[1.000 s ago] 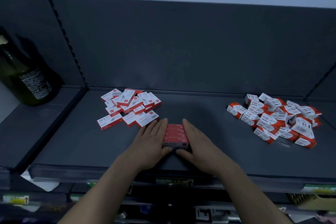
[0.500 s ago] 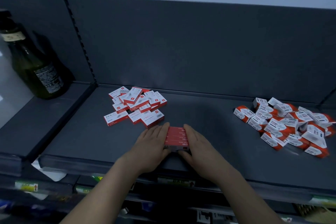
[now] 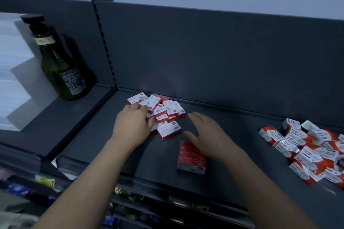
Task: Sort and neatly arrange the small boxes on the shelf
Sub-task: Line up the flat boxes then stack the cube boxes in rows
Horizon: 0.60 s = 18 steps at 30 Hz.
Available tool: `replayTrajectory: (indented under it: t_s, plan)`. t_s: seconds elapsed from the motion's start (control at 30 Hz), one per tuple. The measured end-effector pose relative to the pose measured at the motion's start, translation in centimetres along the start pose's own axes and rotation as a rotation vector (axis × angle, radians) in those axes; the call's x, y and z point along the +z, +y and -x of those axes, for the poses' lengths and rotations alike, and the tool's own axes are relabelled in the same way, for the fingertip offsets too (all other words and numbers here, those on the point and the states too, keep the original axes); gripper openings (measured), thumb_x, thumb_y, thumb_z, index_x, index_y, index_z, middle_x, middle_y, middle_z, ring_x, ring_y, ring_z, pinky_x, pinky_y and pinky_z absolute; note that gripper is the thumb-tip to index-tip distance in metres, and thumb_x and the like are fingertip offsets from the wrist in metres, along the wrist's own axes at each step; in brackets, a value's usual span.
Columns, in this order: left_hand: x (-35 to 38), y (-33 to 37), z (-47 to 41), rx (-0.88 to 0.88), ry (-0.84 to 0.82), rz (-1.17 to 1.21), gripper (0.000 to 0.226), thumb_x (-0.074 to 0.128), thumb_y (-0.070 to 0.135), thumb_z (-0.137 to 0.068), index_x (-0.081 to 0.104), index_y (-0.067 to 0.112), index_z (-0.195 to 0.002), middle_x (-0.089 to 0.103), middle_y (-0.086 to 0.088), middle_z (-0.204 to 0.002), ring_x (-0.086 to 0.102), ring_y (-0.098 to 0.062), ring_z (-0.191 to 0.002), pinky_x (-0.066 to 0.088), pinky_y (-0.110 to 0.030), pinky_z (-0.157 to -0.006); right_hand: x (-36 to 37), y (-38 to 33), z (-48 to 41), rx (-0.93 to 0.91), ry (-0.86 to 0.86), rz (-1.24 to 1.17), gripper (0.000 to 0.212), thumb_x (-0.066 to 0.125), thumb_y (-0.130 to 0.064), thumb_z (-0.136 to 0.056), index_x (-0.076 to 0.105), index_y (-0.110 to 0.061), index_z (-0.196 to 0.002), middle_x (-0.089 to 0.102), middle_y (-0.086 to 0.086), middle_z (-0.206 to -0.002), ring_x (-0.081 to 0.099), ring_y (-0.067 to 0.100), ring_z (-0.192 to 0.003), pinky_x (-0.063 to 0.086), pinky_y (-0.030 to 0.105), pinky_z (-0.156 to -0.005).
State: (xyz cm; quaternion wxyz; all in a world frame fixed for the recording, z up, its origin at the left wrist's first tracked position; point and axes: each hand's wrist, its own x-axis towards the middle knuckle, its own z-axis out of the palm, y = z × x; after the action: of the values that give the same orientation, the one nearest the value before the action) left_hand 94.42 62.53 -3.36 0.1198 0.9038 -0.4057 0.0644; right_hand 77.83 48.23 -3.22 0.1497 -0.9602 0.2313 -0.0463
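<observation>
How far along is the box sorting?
Done: one neat stack of red boxes at the front of the shelf. In hand: left hand is on the loose red-and-white pile; right hand open by the stack. Left: that pile and the orange-and-white heap, both jumbled.

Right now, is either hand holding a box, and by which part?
The right hand holds nothing, fingers straight. The left hand rests curled on the loose pile of boxes; a grip cannot be told.

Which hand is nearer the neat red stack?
Right. The right hand is over the far edge of the red stack; the left hand rests on the loose pile, farther back-left.
</observation>
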Motion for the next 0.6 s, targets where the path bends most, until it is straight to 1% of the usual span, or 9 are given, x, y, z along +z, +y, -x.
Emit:
replayTrajectory:
  t_s: [0.07,0.1,0.17,0.2,0.3,0.4,0.43,0.5,0.6]
  plan:
    - [0.1,-0.3,-1.7,-0.041,-0.028,-0.034,0.045,0.047,0.042,-0.093,0.053,0.014,-0.127,0.055,-0.008,-0.126,0.047,-0.029,-0.112,0.043,-0.038,-0.089,0.1,-1.2,-1.4,-0.021,-0.03,-0.029,0.052,0.052,-0.036,-0.093,0.038,-0.021,-0.141,0.04,-0.001,-0.146,0.037,0.017,-0.132,0.031,0.031,-0.109]
    - [0.2,-0.3,-2.5,-0.043,-0.047,-0.035,0.049,0.047,0.045,-0.093,0.049,0.013,-0.13,0.053,-0.009,-0.128,0.046,-0.03,-0.115,0.042,-0.039,-0.091,0.2,-1.8,-2.0,-0.025,-0.049,-0.054,0.044,0.054,-0.033,-0.091,0.047,-0.024,-0.134,0.048,-0.002,-0.138,0.045,0.016,-0.124,0.039,0.031,-0.102]
    - [0.6,-0.2,-3.9,-0.025,-0.078,-0.027,0.052,0.047,0.048,-0.093,0.046,0.013,-0.131,0.053,-0.01,-0.128,0.046,-0.03,-0.117,0.042,-0.039,-0.09,0.6,-2.5,-3.2,-0.017,-0.093,-0.094,0.035,0.059,-0.029,-0.086,0.055,-0.031,-0.121,0.058,-0.006,-0.122,0.054,0.014,-0.11,0.046,0.029,-0.088]
    - [0.9,-0.2,-4.6,-0.014,-0.092,-0.024,0.052,0.048,0.048,-0.092,0.046,0.013,-0.13,0.054,-0.011,-0.126,0.047,-0.03,-0.116,0.043,-0.039,-0.088,0.9,-2.7,-3.7,-0.007,-0.118,-0.11,0.036,0.061,-0.027,-0.084,0.056,-0.032,-0.119,0.059,-0.007,-0.12,0.056,0.014,-0.107,0.047,0.029,-0.085]
    - [1.9,-0.5,-5.8,0.007,-0.121,0.01,0.046,0.051,0.046,-0.092,0.048,0.011,-0.12,0.059,-0.011,-0.117,0.051,-0.029,-0.109,0.045,-0.038,-0.079,1.4,-3.0,-5.1,0.05,-0.179,-0.109,0.045,0.065,-0.022,-0.083,0.054,-0.027,-0.126,0.056,-0.005,-0.125,0.054,0.014,-0.11,0.045,0.029,-0.09]
    - [2.2,-1.3,-6.1,0.015,-0.106,0.094,0.036,0.054,0.04,-0.091,0.051,0.012,-0.113,0.06,-0.008,-0.109,0.054,-0.026,-0.1,0.045,-0.034,-0.072,1.7,-2.8,-6.2,0.105,-0.223,-0.106,0.054,0.071,-0.026,-0.078,0.053,-0.026,-0.13,0.054,-0.007,-0.125,0.053,0.013,-0.109,0.043,0.026,-0.087]
    - [2.1,-1.5,-6.0,0.008,-0.1,0.138,0.032,0.055,0.037,-0.089,0.051,0.013,-0.11,0.059,-0.007,-0.108,0.054,-0.025,-0.098,0.044,-0.033,-0.07,1.8,-2.6,-6.5,0.121,-0.243,-0.113,0.053,0.073,-0.028,-0.077,0.056,-0.027,-0.126,0.053,-0.008,-0.122,0.053,0.013,-0.108,0.043,0.026,-0.084]
    - [1.7,-2.0,-5.6,-0.004,-0.107,0.252,0.027,0.058,0.03,-0.088,0.05,0.013,-0.107,0.053,-0.005,-0.109,0.053,-0.023,-0.091,0.04,-0.031,-0.068,1.9,-2.1,-6.7,0.156,-0.266,-0.114,0.042,0.076,-0.033,-0.073,0.062,-0.028,-0.112,0.05,-0.007,-0.115,0.052,0.014,-0.101,0.043,0.026,-0.077]
    - [1.2,-2.2,-4.5,0.026,-0.119,0.489,0.031,0.056,0.017,-0.089,0.049,0.019,-0.119,0.039,0.001,-0.113,0.052,-0.014,-0.078,0.041,-0.024,-0.06,1.9,-1.7,-6.3,0.213,-0.24,-0.125,0.042,0.078,-0.034,-0.071,0.058,-0.029,-0.108,0.048,-0.006,-0.114,0.05,0.012,-0.097,0.046,0.029,-0.081]
